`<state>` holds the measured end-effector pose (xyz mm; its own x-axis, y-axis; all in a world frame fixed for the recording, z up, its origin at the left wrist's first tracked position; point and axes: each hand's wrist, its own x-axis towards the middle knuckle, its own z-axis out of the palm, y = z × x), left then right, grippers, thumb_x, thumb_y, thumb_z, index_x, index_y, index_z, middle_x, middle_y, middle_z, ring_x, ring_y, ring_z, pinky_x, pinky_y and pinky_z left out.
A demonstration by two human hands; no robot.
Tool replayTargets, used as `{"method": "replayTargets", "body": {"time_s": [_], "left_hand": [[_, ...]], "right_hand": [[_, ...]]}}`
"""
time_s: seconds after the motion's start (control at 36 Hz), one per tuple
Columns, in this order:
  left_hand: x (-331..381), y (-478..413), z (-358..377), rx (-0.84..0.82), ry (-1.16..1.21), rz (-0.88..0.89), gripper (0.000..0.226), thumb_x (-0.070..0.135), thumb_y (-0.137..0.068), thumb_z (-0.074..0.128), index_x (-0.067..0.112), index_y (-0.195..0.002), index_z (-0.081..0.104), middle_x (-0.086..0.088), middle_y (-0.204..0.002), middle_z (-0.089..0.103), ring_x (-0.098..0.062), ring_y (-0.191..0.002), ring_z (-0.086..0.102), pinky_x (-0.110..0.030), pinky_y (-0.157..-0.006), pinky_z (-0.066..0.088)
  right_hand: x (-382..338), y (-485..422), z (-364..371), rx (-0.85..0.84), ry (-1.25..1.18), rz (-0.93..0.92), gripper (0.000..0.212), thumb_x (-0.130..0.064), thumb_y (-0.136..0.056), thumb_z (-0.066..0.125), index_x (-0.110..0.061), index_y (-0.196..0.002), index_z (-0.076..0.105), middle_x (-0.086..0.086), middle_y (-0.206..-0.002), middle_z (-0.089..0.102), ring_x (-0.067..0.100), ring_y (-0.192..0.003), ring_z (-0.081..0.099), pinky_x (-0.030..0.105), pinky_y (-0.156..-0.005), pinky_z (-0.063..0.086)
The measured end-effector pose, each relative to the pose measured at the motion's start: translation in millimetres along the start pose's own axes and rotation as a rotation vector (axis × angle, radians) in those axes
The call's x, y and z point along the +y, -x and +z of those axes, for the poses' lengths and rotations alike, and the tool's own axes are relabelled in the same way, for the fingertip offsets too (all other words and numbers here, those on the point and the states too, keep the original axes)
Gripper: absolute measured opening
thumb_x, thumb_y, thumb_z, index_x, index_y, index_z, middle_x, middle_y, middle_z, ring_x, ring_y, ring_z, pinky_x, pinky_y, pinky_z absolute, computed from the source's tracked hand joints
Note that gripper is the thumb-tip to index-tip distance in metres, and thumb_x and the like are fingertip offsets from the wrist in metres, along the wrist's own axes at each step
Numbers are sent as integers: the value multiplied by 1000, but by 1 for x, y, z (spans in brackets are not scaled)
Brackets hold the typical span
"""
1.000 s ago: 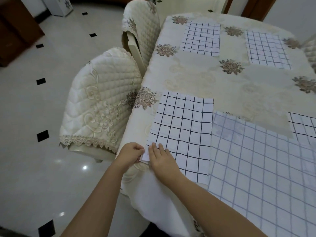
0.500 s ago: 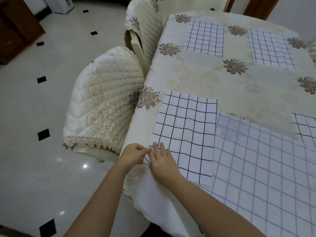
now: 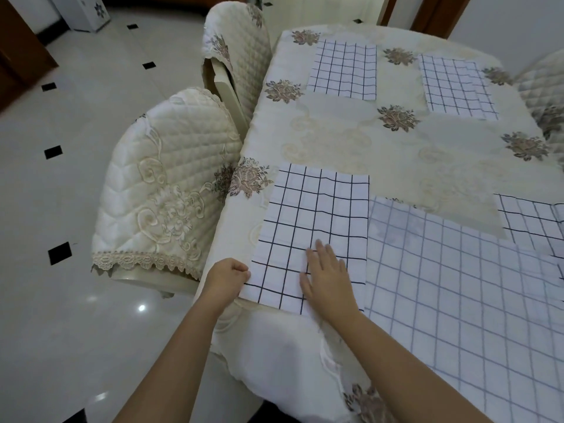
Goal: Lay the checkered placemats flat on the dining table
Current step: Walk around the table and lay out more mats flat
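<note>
A white placemat with black checks (image 3: 311, 221) lies at the near left corner of the dining table (image 3: 338, 138), which wears a cream floral cloth. My left hand (image 3: 224, 280) pinches the mat's near left corner at the table edge. My right hand (image 3: 328, 277) lies flat on the mat's near part, fingers straight. Two more checkered placemats, one (image 3: 343, 70) and another (image 3: 457, 87), lie flat at the far side. A further one (image 3: 531, 221) shows at the right edge. A large, paler checkered cloth (image 3: 464, 300) covers the near right of the table.
Two chairs with quilted cream covers stand along the table's left side, one close (image 3: 164, 190) and one further back (image 3: 238, 47). Another chair back (image 3: 543, 87) shows at the far right. The glossy tiled floor (image 3: 67, 209) spreads to the left.
My right hand slid from the mat's near left corner to the right and forward over the mat. The left hand kept its pinch on the corner.
</note>
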<state>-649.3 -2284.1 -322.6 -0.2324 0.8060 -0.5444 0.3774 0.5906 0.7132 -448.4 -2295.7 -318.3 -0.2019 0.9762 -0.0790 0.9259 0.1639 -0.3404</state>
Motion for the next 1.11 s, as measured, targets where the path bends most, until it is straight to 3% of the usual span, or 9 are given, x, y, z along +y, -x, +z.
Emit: {"method": "replayTargets", "body": {"time_s": [0.08,0.14,0.22,0.44,0.58,0.67,0.78,1.0,1.11], "left_hand": [[-3,-1,2,31,-64,32,3,13,-87,61,14,-90,59,0,-81,58,-16,-77,53,-27,-70,43],[-5,-1,3,55,-120,58,5,14,-88,59,15,-93,58,5,-79,56,-10,-73,52,-22,-61,41],[-7,-2,2,91,-203,100,8,15,-90,56,13,-97,59,8,-76,54,-6,-69,49,-16,-55,35],[-3,9,4,99,-480,230,17,14,-92,46,11,-108,52,-7,-74,60,-24,-70,54,-33,-66,45],[-1,12,3,62,-590,285,23,14,-94,46,9,-116,49,-15,-84,65,-31,-80,59,-36,-69,46],[-1,13,3,66,-663,301,27,17,-96,44,12,-122,45,-14,-87,65,-30,-80,60,-36,-68,46],[-2,13,2,99,-691,305,31,20,-97,43,14,-127,42,-11,-84,65,-27,-79,60,-35,-67,45],[-6,10,0,141,-719,336,28,19,-97,43,11,-124,46,-9,-77,61,-20,-67,49,-29,-58,34],[-4,11,1,102,-772,340,29,22,-96,46,13,-124,46,-8,-83,66,-24,-73,57,-30,-60,37]], "right_hand": [[25,4,-11,78,-122,169,45,-20,-91,55,-6,-134,49,24,-148,31,35,-137,32,46,-109,33],[40,8,-15,72,-190,281,45,-26,-94,50,-15,-137,45,17,-152,24,28,-141,22,38,-112,24],[54,12,-18,112,-200,330,44,-26,-93,53,-16,-136,47,18,-150,28,29,-138,26,36,-111,25],[51,5,-12,65,-62,301,52,-38,-94,47,-19,-142,38,14,-156,16,27,-143,16,40,-115,17],[40,3,-6,18,67,187,56,-42,-94,43,-17,-143,35,15,-157,11,33,-145,7,52,-114,10],[29,4,2,-23,46,28,60,-44,-92,47,-15,-144,35,15,-157,10,37,-145,3,57,-113,1],[20,-1,15,-83,59,-26,65,-52,-93,36,-21,-148,21,7,-158,-6,28,-145,-11,51,-113,-12],[13,-12,20,-115,54,-51,68,-52,-92,36,-21,-149,16,8,-158,-6,29,-145,-12,52,-113,-10],[12,-17,21,-131,65,-68,68,-51,-92,35,-20,-149,14,8,-158,-7,28,-145,-12,52,-113,-11]]}}
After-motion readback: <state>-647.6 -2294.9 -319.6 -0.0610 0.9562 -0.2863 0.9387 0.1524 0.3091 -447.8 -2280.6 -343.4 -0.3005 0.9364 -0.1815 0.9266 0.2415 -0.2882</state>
